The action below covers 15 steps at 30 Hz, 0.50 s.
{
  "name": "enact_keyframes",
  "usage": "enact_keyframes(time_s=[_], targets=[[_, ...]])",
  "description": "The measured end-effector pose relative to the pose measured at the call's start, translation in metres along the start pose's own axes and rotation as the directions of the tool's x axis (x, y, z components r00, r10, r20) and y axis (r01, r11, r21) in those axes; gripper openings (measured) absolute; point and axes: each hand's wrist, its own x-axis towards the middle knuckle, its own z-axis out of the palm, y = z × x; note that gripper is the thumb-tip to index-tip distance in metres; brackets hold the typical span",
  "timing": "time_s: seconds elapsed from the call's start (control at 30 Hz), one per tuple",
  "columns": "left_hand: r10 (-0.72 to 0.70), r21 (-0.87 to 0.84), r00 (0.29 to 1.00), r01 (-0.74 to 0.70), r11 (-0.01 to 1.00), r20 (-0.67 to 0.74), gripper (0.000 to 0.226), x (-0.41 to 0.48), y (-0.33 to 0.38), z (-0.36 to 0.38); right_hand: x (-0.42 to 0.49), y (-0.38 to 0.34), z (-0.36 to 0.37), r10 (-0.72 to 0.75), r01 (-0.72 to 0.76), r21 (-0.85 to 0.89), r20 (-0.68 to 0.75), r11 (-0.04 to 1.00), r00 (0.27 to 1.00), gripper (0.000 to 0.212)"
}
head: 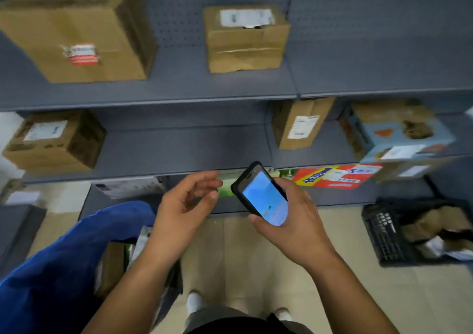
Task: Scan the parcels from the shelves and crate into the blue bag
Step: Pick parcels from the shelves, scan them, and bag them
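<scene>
Backdrop: grey metal shelving (179, 95) with pegboard back, pale tiled floor (256, 257) below.
Top shelf: large carton (74, 34) at left end, smaller labelled carton (245, 39) near middle.
Middle shelf: labelled box (53, 140) at left end; narrow upright carton (299, 126) and blue printed box (394, 131) toward right end.
Bottom shelf: red-and-yellow pack (335, 176) at front edge.
Crate (384, 231): black, on floor at right, parcels inside, well apart from bag.
Blue bag (64, 257): low at left, mouth open, a few parcels showing inside.
Step in hand: likely between parcels; scanner ready, no parcel picked up.
Right hand (299, 221): wrapped round handheld scanner (263, 195), lit screen tilted up, thumb against lower left edge.
Left hand (184, 205): just beside scanner, palm turned inward, fingers loosely curled, nothing held.
Next move: probably a left-hand reach to a shelf parcel, label turned toward scanner, then a drop into the bag.
</scene>
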Motion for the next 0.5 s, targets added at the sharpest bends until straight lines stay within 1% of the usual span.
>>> enact_keyframes(time_s=[0.1,0.2,0.3,0.4,0.5], targets=[[0.021,0.034,0.989,-0.027,0.999,0.144,0.034,0.005,0.017,0.068,-0.018,0.038,-0.052,0.055,-0.055,0.010,-0.091,0.998,0.994,0.067],[0.046,0.030,0.969,-0.054,0.998,0.242,0.031,0.008,0.030,0.138,-0.039,0.078,-0.100,0.126,-0.121,0.036,-0.188,0.992,0.974,0.076],[0.063,0.042,0.938,-0.082,0.996,0.340,0.031,0.007,0.035,0.207,-0.064,0.116,-0.144,0.198,-0.193,0.047,-0.264,0.980,0.944,0.074],[0.072,0.038,0.881,-0.101,0.994,0.467,0.034,0.002,0.039,0.271,-0.091,0.151,-0.182,0.285,-0.278,0.071,-0.351,0.958,0.892,0.069],[0.055,0.039,0.812,-0.096,0.995,0.581,0.036,-0.003,0.047,0.326,-0.113,0.183,-0.213,0.395,-0.375,0.132,-0.415,0.918,0.820,0.070]])
